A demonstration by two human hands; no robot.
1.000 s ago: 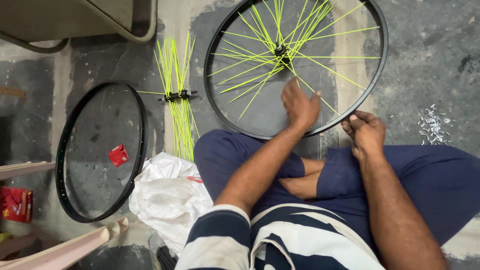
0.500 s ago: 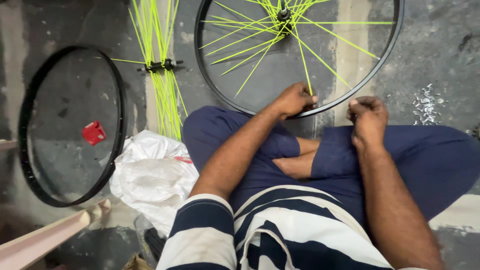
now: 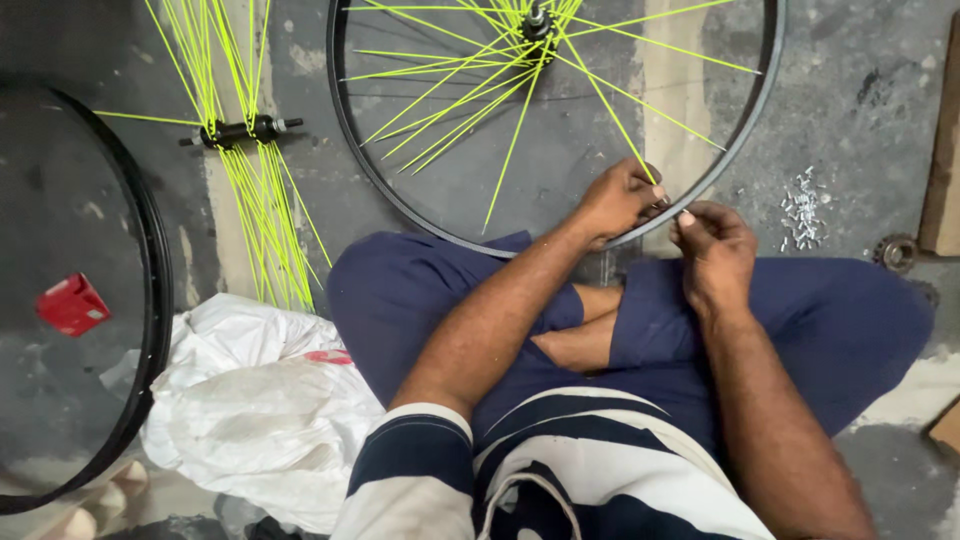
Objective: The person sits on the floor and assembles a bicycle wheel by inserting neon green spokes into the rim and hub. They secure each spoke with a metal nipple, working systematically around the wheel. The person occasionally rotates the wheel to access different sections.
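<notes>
Light: even and fairly dim, soft from overhead; my view has no hard glare.
Shadows: faint, pooling under my arms and between my knees.
Brightest: the neon spokes [image 3: 470,95] and the white plastic bag [image 3: 260,410].
Sharpness: centre of frame crisp; my shirt at the bottom edge goes soft.
Distortion: wide-angle bending at the left edge.

The person is sitting cross-legged with both bare forearms reaching forward over the knees. The left hand [image 3: 615,200] is curling its fingers inward, knuckles up, thumb tucked against the fingertips. The right hand [image 3: 712,243] is lying just beside it, fingers bunched in a pinch, with 1 fingertip pointing toward the left hand.
</notes>
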